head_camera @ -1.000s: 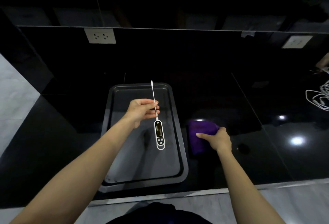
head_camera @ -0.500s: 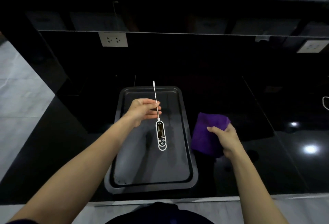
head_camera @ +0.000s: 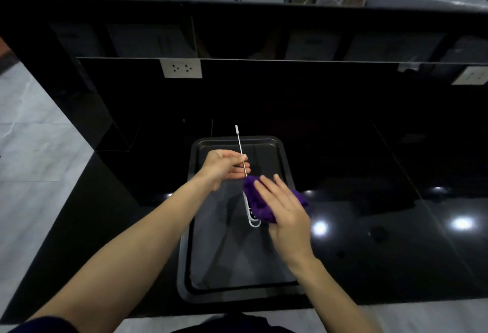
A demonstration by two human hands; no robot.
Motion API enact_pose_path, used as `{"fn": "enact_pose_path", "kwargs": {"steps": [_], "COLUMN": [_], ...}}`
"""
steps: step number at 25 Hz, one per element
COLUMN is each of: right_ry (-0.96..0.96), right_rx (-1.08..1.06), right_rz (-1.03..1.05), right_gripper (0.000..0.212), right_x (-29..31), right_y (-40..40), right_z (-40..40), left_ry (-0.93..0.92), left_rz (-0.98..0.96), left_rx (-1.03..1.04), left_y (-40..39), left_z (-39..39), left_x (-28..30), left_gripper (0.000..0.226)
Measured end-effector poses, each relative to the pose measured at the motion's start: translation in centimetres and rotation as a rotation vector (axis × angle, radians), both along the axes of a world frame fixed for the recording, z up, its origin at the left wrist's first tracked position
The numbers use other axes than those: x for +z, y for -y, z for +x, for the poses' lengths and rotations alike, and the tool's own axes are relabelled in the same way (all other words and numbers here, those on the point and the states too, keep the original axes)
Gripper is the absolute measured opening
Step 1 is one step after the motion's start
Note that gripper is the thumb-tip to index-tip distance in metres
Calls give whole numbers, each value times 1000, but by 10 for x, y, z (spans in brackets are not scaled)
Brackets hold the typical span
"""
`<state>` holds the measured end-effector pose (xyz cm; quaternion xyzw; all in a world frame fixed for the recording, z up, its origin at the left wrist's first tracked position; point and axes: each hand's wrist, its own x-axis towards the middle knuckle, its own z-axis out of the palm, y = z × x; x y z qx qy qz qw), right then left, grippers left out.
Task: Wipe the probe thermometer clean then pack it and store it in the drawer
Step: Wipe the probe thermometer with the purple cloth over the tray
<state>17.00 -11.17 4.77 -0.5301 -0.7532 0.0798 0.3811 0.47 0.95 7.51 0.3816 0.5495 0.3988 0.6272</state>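
My left hand [head_camera: 223,167] pinches the thin metal probe of the white probe thermometer [head_camera: 240,147], holding it above the dark baking tray [head_camera: 235,264]. The probe points away from me and the white body hangs toward me. My right hand [head_camera: 286,212] holds a purple cloth [head_camera: 254,195] and presses it over the thermometer's body. Only the left edge and rounded lower end of the body show below the cloth. No drawer or packaging is in view.
The tray lies on a glossy black counter [head_camera: 396,227] with a black back wall. White sockets [head_camera: 181,68] sit on the wall at left and far right. The counter's left side drops to a pale tiled floor [head_camera: 31,161].
My right hand lifted the purple cloth off the counter and carried it left onto the thermometer's body. My left hand kept the thermometer in about the same place.
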Motion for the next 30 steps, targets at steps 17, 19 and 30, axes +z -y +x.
{"fn": "enact_pose_path", "kwargs": {"steps": [17,19,30], "right_ry": [213,235,214], "right_rx": [-64,-52,70], "right_rz": [-106,-95,-96], "right_gripper": [79,78,76], "right_x": [-7,-4,-6], "right_y": [6,5,30], "right_z": [-27,-33,-15], "left_ry": [-25,-34,-54], "left_rz": [26,45,130], "left_rx": [-46,-41,-18], "left_y": [-6,-8,-15], "left_z": [-22,-21,-38], "left_x": [-9,-6,0], "left_gripper": [11,13,16]}}
